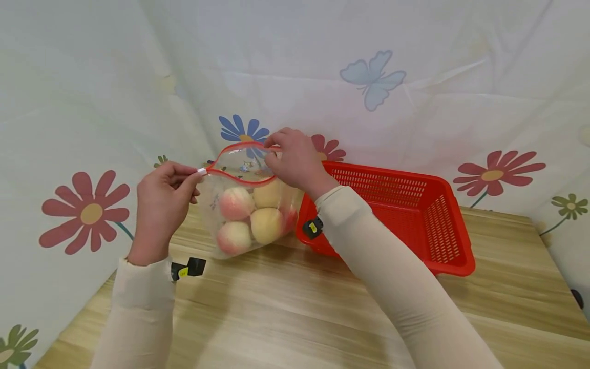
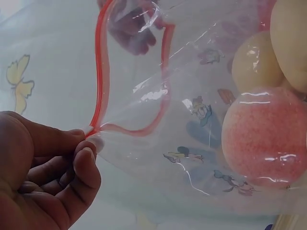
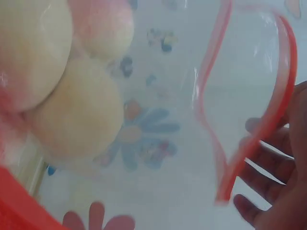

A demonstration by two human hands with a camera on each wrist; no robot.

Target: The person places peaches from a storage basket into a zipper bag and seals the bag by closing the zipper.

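A clear zip bag [image 1: 239,246] with a red zip rim and small cartoon prints hangs between both hands, its mouth gaping. Inside it are several peaches [image 1: 236,203], pink and cream-yellow, bunched in the lower part. My left hand [image 1: 166,200] pinches the left end of the rim at a small white slider [image 1: 201,171] between thumb and forefinger. On the other side my right hand [image 1: 295,156] grips the right end of the red rim [image 3: 283,91], its fingers curled behind the plastic in the right wrist view.
A red perforated basket [image 1: 449,230] stands right of the bag, partly behind the right forearm. Both are over a wood-grain table [image 1: 276,318]. A white cloth backdrop [image 1: 286,61] with printed flowers and a butterfly rises behind. Each sleeve cuff carries a small black wrist device [image 1: 195,266].
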